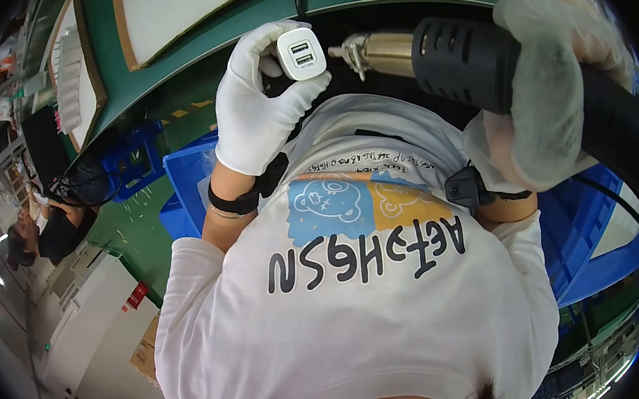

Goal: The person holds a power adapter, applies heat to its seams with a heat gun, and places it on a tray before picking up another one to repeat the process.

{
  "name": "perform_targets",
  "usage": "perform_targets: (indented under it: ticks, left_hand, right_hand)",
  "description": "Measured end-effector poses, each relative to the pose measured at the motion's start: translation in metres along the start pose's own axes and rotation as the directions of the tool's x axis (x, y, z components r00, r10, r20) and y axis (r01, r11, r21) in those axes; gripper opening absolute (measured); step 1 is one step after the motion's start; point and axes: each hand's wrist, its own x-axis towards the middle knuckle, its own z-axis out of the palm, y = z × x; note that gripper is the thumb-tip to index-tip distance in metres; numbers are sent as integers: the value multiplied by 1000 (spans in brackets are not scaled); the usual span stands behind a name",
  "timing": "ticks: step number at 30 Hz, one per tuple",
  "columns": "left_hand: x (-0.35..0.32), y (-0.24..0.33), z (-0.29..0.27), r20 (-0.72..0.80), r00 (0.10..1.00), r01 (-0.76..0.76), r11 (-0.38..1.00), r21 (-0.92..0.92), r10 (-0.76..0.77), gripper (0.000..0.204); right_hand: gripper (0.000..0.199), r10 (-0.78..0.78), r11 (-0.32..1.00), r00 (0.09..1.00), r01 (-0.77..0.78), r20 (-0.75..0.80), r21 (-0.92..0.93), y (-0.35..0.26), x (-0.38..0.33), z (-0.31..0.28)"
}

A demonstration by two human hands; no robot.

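My left hand [260,103], in a white glove, pinches a small white two-port USB charger [302,54] between thumb and fingers. The charger's face with its two ports is turned up towards me. Wrapped round the handle of a hot-air gun [464,64] is my right hand [548,90], in a thin whitish glove. The gun has a black slotted barrel and a metal nozzle [370,55]. Its narrow tip points left at the charger, a short gap away and not touching. The far end of the charger is hidden by my left hand.
A green workbench edge [134,100] curves across the front, with a white board [177,5] on it. Blue plastic bins [184,180] stand on both sides of me. A thick black hose [622,123] runs from the gun. Another person [58,230] is at the far left.
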Motion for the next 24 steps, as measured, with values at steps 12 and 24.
perform_targets:
  ticks: [12,24]
  left_hand:
    - [0,-1,-1,-21,1000,-10,1000,-11,9,46]
    - [3,-3,1,-31,999,-10,999,-40,9,50]
  right_hand:
    - [23,547,830,666,-356,-507,429,-30,-4,42]
    - [25,482,862,557,-439,-676,253,-27,0,57]
